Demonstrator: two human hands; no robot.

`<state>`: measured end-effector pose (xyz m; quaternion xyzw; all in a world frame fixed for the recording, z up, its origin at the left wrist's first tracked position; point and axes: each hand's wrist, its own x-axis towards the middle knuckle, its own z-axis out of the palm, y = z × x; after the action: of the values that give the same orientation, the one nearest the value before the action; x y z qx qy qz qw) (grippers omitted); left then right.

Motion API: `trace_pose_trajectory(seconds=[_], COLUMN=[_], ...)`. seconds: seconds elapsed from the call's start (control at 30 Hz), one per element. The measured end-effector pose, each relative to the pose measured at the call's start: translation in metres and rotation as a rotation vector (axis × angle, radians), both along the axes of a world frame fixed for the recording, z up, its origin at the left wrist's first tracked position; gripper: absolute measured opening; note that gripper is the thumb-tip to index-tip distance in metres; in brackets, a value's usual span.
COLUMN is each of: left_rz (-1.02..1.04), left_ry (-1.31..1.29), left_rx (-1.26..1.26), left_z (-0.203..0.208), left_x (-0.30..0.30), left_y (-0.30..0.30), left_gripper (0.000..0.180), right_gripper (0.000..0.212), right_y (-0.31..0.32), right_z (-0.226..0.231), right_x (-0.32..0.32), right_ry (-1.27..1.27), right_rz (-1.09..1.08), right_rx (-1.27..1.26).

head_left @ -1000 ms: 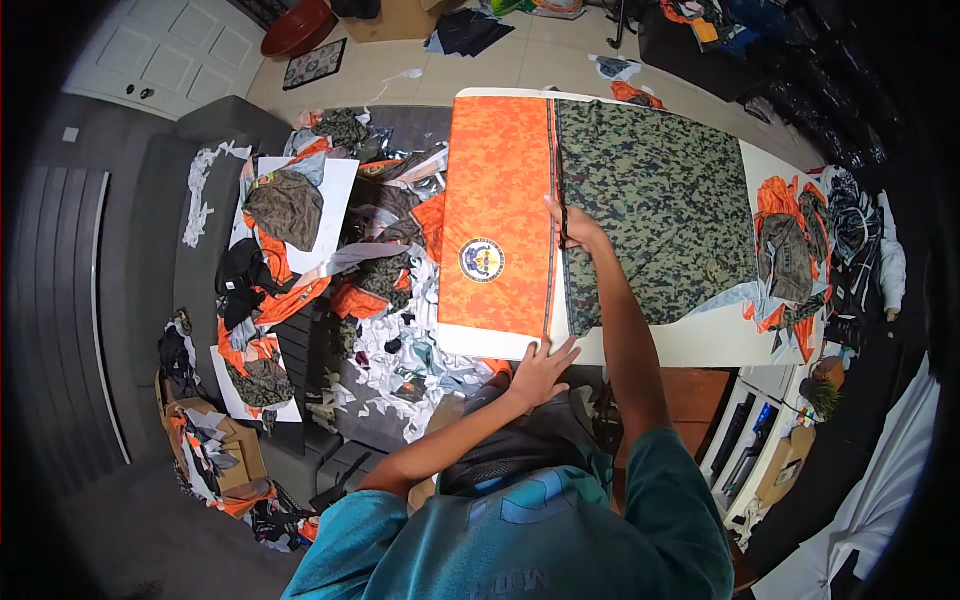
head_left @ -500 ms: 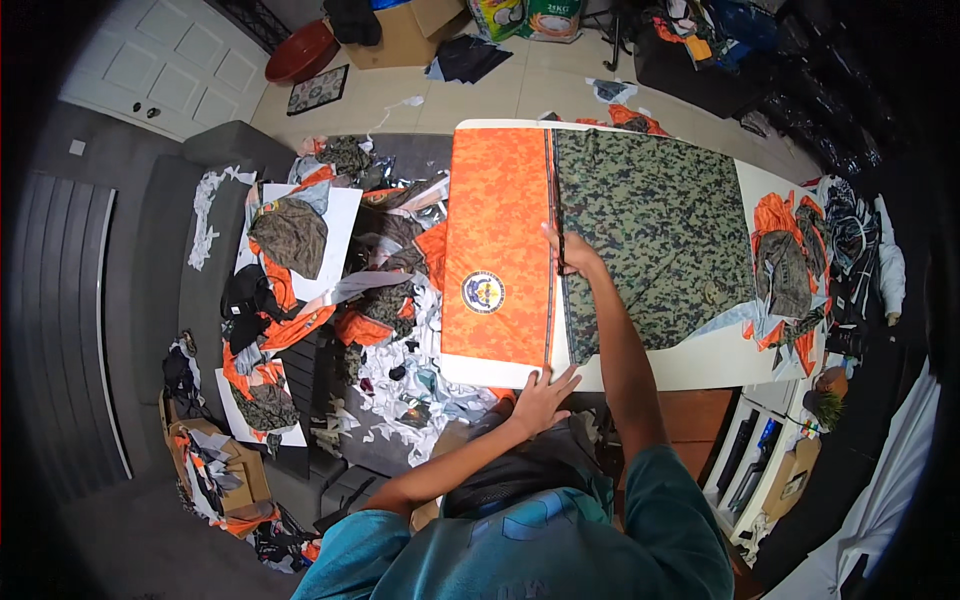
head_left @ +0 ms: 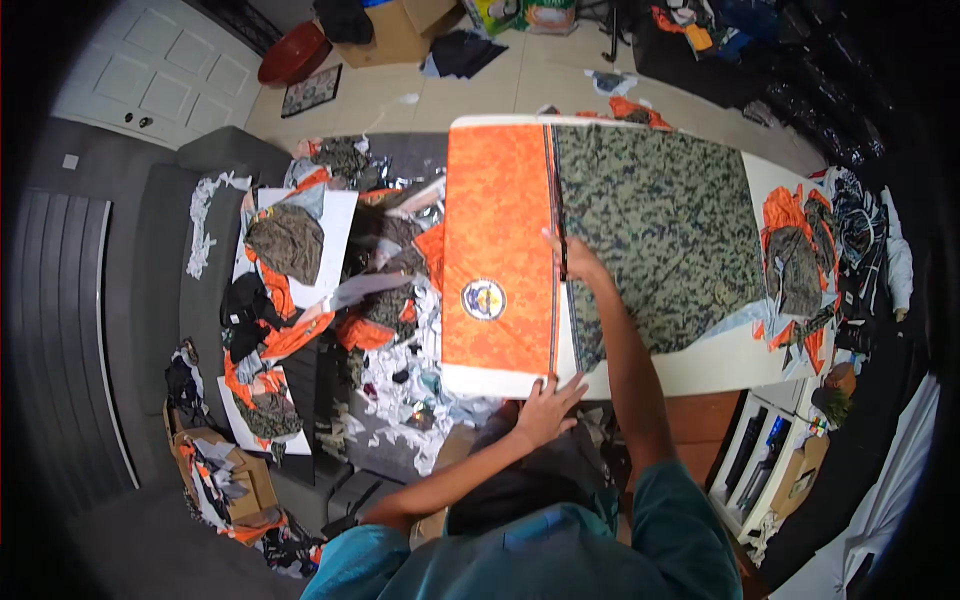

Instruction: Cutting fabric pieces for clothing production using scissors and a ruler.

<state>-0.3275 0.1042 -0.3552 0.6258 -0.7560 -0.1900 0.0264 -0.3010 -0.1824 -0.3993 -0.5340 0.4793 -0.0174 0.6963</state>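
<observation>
On the white table (head_left: 700, 372) lies an orange camouflage fabric panel (head_left: 500, 220) with a round emblem near its lower part. To its right is a green digital-camouflage fabric panel (head_left: 660, 220). Dark striped edging runs along the orange panel's right side, with a narrow gap showing white lower down. My right hand (head_left: 580, 260) is closed around a slim black tool (head_left: 563, 258) over that line; its exact kind is hard to make out. At the table's near edge, my left hand (head_left: 546, 410) rests with fingers spread, fingertips by the lower end of the edging.
Orange and camouflage pieces (head_left: 790, 260) are heaped at the table's right end. White scraps (head_left: 400, 400) cover the seat on the left, beside white boards (head_left: 335, 240) bearing more fabric. A shelf unit (head_left: 755, 465) stands at near right; a cardboard box (head_left: 250, 480) sits lower left.
The whole view has shifted slightly, the table appearing a little lower. Both hands keep nearly the same places on the fabric and table edge.
</observation>
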Motion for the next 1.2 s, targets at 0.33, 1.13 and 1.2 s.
trace_pose_trajectory(seconds=[0.33,1.13,1.2], left_rz=[-0.018,-0.006,-0.005], left_ry=[-0.006,0.019,0.017], left_rx=[-0.002,-0.008,-0.027], left_z=[-0.006,0.001,-0.001], left_x=[-0.002,0.001,0.001], left_y=[0.003,-0.005,-0.002], left_gripper=[0.071,0.066,0.066], right_gripper=[0.055,0.055,0.054], right_y=[0.000,-0.016,-0.012], right_z=[0.009,0.012,0.010], right_x=[-0.005,0.003,0.005], right_ry=[0.073,0.035,0.053], right_rz=[0.081,0.044,0.079], right_rx=[0.005,0.032,-0.004])
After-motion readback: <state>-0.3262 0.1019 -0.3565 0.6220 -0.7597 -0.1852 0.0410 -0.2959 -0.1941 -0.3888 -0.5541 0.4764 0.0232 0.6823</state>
